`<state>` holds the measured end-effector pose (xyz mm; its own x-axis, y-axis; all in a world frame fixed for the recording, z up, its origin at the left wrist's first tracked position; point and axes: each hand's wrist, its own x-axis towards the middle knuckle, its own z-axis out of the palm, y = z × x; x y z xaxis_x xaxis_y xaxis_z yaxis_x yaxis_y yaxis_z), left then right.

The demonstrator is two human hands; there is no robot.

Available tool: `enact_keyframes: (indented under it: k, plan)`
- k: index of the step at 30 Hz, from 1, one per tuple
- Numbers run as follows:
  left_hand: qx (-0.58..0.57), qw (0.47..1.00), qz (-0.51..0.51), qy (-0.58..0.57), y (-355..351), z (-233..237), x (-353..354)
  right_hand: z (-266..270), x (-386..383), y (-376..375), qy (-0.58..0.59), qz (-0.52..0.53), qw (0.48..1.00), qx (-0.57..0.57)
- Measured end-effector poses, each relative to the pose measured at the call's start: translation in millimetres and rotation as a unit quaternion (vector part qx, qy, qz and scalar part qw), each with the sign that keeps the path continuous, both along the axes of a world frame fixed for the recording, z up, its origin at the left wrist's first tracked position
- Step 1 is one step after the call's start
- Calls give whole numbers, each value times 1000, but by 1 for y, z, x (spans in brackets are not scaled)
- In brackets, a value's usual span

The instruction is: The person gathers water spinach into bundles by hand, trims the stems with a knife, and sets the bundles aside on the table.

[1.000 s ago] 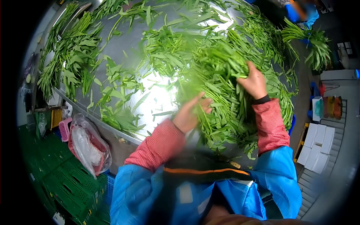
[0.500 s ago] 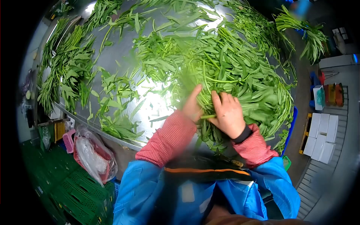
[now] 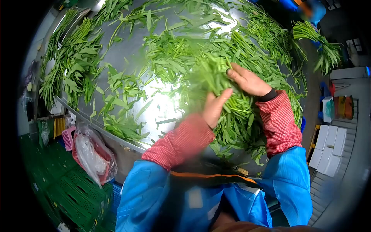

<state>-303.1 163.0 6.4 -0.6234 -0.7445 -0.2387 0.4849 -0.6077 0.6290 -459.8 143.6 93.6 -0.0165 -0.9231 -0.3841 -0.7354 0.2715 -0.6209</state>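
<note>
A big heap of leafy green stalks lies on the steel table in front of me. My left hand and my right hand press from both sides on a blurred bunch of greens lifted a little above the heap. The left hand grips the bunch from below. The right hand lies on it from the upper right, fingers closed around stalks. Red sleeves and a blue apron cover my arms.
More greens lie in rows along the table's left edge, loose leaves in the middle. A bag-lined red bin and green crates stand below left. White boxes sit at right. Another person's blue sleeve shows top right near a bundle.
My right hand has moved up and away from the near edge of the heap. Both hands now hold a bunch higher over the pile; the left hand rose slightly.
</note>
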Motion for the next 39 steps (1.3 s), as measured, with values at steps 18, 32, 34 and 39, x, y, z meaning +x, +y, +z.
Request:
enact_keyframes:
  k: [18, 32, 34, 39]
  plan:
    - [-457, 853, 26, -249, 0, 40, -47, 31, -45, 1, -190, -146, 962, -134]
    - [-101, 984, -135, -59, -51, 12, -91, 56, -62, 43, -192, -181, 959, -102]
    - [-202, 959, -109, -167, -52, 6, -101, 56, -57, 45, -183, -189, 960, -95]
    - [6, 960, -134, -244, -89, -79, -89, 53, -111, 73, -175, -259, 944, -108]
